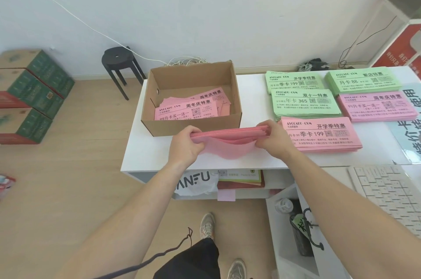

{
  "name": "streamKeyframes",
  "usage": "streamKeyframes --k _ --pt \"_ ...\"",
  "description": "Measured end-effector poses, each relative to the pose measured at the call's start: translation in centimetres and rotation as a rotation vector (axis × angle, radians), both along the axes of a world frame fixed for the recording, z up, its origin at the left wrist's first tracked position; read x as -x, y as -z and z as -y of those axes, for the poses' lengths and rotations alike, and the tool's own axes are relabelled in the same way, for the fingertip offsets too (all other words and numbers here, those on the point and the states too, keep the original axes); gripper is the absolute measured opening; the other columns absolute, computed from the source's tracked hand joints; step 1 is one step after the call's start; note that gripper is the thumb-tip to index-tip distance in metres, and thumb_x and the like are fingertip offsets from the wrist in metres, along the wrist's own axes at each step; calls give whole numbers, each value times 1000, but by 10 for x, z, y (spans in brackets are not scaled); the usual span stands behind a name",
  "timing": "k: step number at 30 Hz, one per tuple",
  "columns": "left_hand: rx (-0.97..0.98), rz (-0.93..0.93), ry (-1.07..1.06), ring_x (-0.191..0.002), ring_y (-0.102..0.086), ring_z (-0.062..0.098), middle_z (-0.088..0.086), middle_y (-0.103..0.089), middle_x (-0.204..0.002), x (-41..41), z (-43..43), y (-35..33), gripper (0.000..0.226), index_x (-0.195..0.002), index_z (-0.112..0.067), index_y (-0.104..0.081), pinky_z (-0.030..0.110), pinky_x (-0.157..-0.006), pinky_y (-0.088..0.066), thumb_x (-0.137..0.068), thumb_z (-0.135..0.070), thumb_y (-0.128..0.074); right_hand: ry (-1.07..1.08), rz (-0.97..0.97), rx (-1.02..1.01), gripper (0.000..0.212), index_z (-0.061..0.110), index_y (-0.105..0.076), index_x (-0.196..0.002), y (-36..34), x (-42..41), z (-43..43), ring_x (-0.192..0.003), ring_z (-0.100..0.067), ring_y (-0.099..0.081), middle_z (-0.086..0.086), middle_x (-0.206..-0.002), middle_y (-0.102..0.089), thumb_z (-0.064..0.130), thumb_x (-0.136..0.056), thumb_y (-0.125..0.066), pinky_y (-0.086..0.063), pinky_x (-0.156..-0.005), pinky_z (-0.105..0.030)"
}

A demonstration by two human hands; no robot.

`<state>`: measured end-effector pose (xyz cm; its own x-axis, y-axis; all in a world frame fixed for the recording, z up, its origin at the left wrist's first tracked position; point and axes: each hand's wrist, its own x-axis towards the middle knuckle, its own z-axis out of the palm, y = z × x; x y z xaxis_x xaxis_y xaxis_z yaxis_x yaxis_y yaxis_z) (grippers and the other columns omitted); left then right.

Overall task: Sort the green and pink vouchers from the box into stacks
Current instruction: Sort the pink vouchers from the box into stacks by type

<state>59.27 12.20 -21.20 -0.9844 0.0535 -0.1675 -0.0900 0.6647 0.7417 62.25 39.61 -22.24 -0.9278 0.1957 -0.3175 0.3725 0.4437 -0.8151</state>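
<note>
A bundle of pink vouchers (227, 134) hangs just above the white table, in front of the cardboard box (193, 123). My left hand (185, 144) grips its left end and my right hand (274, 136) grips its right end; the lowest sheet sags down between them. Inside the box lie more loose pink vouchers (189, 107). To the right sit sorted stacks: three green stacks (293, 81) (305, 104) (362, 79) and two pink stacks (378, 104) (323, 134).
A white keyboard (387, 187) lies at the right front of the white table (159, 160). A black stool (120, 66) and stacked green cartons (29, 94) stand on the floor to the left. Cables lie behind the box. A shelf under the table holds papers.
</note>
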Motion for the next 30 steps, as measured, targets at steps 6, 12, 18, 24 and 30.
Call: streamKeyframes --k 6,12,18,24,30 --pt "48 -10 -82 -100 -57 18 1 -63 -112 3 -15 9 36 -115 -16 -64 25 -83 -40 -80 -18 -74 -56 53 133 65 12 -47 -131 12 -10 -1 -100 -8 -61 -5 -119 -59 -14 -76 -71 -47 -72 -5" --pt "99 -29 -115 -96 -47 14 2 -56 -112 5 -22 10 36 -118 -15 -62 20 -80 -30 -83 -17 -72 -146 102 157 100 21 -28 -152 12 -14 -1 -128 -20 -51 -1 -134 -53 14 -61 -68 -48 -100 -33" --pt "78 -43 -82 -96 -49 17 2 -56 -108 2 -20 10 27 -110 -18 -62 23 -78 -30 -85 -15 -72 -170 104 131 89 19 -28 -152 -1 -24 -21 -134 -17 -38 1 -140 -46 18 -74 -71 -31 -103 -29" --pt "70 -64 -47 -95 -47 18 4 -54 -107 0 -17 11 25 -110 -17 -62 22 -77 -27 -88 -15 -72 -230 -118 -272 80 23 -42 -149 -46 -19 -3 -143 -21 -30 0 -149 -41 41 -79 -76 -30 -112 -38" --pt "65 -65 -40 -94 -46 20 6 -54 -106 0 -18 10 24 -109 -16 -62 24 -76 -27 -88 -16 -72 -591 -82 -941 107 15 -20 -157 -29 0 67 -148 -30 -22 -8 -156 -27 45 -72 -78 -10 -125 -54"
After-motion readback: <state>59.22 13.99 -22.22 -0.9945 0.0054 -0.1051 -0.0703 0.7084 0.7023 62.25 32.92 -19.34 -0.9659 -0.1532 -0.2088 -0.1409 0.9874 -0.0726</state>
